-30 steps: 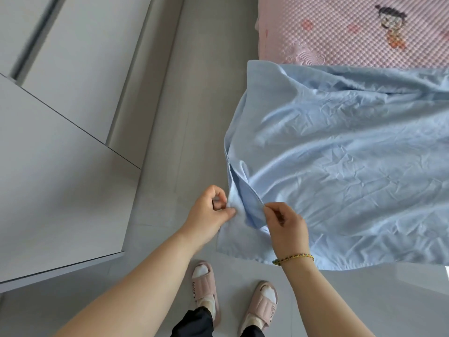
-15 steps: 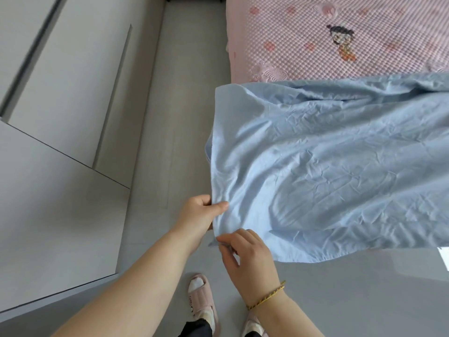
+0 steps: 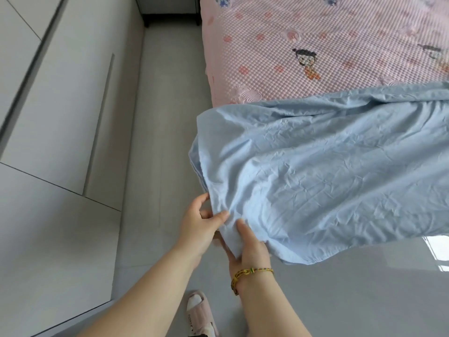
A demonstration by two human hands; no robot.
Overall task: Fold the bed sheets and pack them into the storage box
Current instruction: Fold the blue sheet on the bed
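Below the sheet (image 3: 315,178), illegible slipper (image 3: 201,316) lettering.

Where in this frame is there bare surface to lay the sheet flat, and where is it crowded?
Bare: the pink bed cover beyond the blue sheet, and the grey floor strip between the white cabinets and the bed. Crowded: the sheet's near corner, where the left hand and right hand both pinch it.
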